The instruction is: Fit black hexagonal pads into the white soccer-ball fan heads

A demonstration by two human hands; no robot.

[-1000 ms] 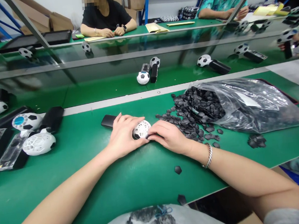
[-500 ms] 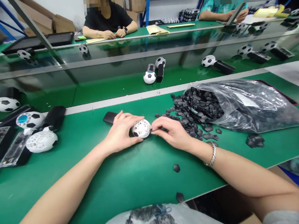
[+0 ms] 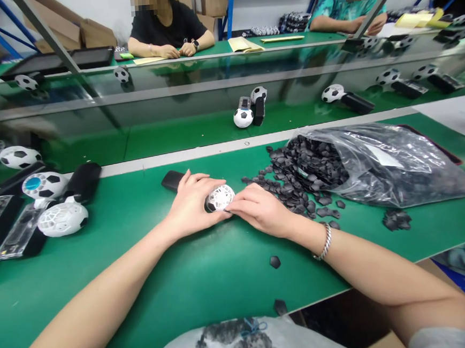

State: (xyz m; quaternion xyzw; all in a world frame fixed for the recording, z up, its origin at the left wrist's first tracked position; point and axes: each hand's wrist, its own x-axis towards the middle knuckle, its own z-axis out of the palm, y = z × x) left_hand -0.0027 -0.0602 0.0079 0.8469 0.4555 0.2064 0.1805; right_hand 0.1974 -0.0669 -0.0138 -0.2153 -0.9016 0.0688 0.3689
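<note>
My left hand is wrapped round a small white football-shaped fan with a black handle that sticks out to the left on the green table. My right hand presses its fingertips against the lower right of the white ball, pinched together; whether a small black piece is between them is hidden. A pile of black pentagon pieces lies just to the right of my right hand.
A clear plastic bag spills the black pieces. Two stray pieces lie near the front edge. Several fans lie at the left. More fans ride the conveyor behind a metal rail. Two people sit opposite.
My right hand's fingers have closed back onto the ball's lower right after lifting slightly. The view has shifted a little; the fans on the conveyor have moved right.
</note>
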